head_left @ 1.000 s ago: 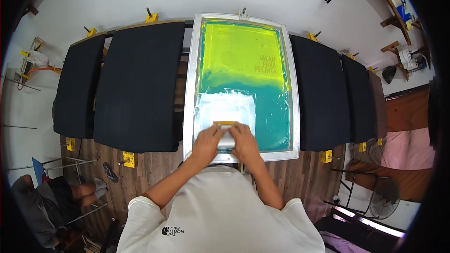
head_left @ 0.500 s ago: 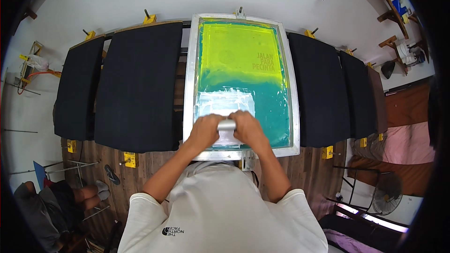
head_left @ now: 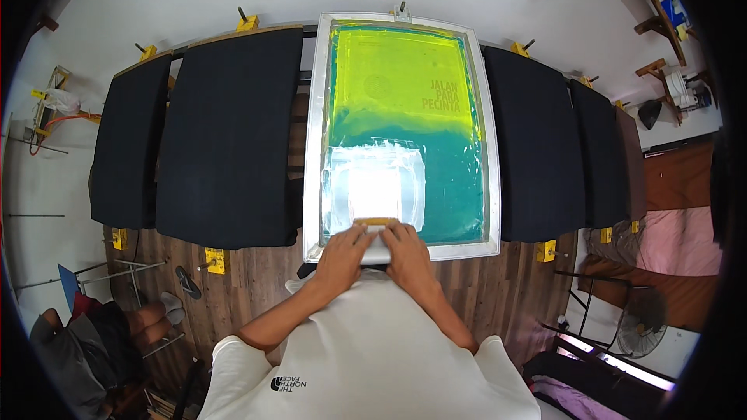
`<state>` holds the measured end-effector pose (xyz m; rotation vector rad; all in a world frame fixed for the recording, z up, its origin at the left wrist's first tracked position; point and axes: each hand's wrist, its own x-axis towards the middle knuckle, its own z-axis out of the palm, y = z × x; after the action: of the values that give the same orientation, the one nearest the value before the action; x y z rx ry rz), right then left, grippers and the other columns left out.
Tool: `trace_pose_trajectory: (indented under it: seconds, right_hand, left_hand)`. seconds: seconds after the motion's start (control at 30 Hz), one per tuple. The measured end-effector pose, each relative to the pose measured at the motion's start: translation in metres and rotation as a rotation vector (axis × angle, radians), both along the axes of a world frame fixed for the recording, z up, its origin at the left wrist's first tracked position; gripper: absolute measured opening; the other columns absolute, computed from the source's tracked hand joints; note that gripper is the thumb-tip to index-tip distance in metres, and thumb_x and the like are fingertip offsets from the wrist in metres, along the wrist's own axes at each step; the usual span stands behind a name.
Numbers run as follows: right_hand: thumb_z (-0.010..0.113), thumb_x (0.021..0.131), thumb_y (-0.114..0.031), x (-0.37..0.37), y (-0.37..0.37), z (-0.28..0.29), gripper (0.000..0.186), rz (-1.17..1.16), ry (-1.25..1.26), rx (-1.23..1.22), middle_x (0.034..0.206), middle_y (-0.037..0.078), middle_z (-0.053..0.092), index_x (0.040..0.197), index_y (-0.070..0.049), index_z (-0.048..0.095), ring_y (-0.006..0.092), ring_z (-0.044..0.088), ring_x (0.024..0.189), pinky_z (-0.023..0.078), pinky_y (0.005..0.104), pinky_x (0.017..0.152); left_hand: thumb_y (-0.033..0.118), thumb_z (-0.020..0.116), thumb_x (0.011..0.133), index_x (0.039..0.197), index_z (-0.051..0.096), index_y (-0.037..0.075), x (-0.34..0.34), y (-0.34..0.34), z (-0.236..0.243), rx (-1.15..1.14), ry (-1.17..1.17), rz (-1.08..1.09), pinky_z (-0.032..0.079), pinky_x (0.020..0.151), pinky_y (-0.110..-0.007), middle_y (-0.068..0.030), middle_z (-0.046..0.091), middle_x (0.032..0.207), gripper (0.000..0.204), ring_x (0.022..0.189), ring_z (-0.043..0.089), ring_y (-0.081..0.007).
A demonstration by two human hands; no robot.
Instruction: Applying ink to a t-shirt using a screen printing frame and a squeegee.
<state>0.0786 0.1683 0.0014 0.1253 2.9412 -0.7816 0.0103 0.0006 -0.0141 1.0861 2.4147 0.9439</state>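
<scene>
A squeegee (head_left: 377, 246) with a silver handle and a yellowish blade edge is gripped by both my hands at the near end of the screen. My left hand (head_left: 345, 257) is closed round its left end, my right hand (head_left: 408, 255) round its right end. Beneath lies a metal-framed printing screen (head_left: 314, 148), its mesh yellow-green at the far half and teal at the near half. A bright patch of white ink (head_left: 375, 185) covers the near left of the mesh, just beyond the blade. Reddish lettering shows through the far right of the mesh.
Black cloth-covered boards flank the screen, a wide one (head_left: 229, 140) at left and another (head_left: 537, 140) at right. Yellow clamps (head_left: 215, 260) stick out along the edges. A person (head_left: 97, 342) sits at lower left; a fan (head_left: 643, 321) stands at lower right.
Both my hands have drawn the squeegee nearer to my body, and it has tipped so its yellowish edge shows. More of the white ink patch is uncovered.
</scene>
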Motion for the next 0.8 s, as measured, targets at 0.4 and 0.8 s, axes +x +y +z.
trace_pose_trajectory:
  seconds: [0.4, 0.8]
  right_hand:
    - [0.067, 0.072, -0.001, -0.09, 0.041, -0.002, 0.031, 0.022, 0.046, 0.115, 0.101, 0.011, 0.065, 0.102, -0.008, 0.067, 0.0334, 0.063, 0.094, 0.054, 0.0481, 0.075]
    - [0.067, 0.067, 0.009, -0.009, 0.004, -0.013, 0.054, 0.0, -0.006, 0.02, 0.128, 0.015, 0.052, 0.119, -0.003, 0.056, 0.0352, 0.051, 0.119, 0.051, 0.0469, 0.084]
  left_hand:
    - [-0.015, 0.058, 0.065, 0.112, 0.067, 0.0, -0.089, 0.043, 0.002, 0.147, 0.048, 0.045, 0.051, 0.091, -0.044, -0.0211, 0.068, 0.107, 0.049, 0.099, 0.065, -0.0393]
    - [-0.012, 0.063, 0.068, 0.125, 0.057, -0.002, -0.012, 0.007, -0.005, -0.024, 0.107, -0.023, 0.043, 0.099, -0.044, -0.0228, 0.056, 0.13, 0.058, 0.116, 0.056, -0.0363]
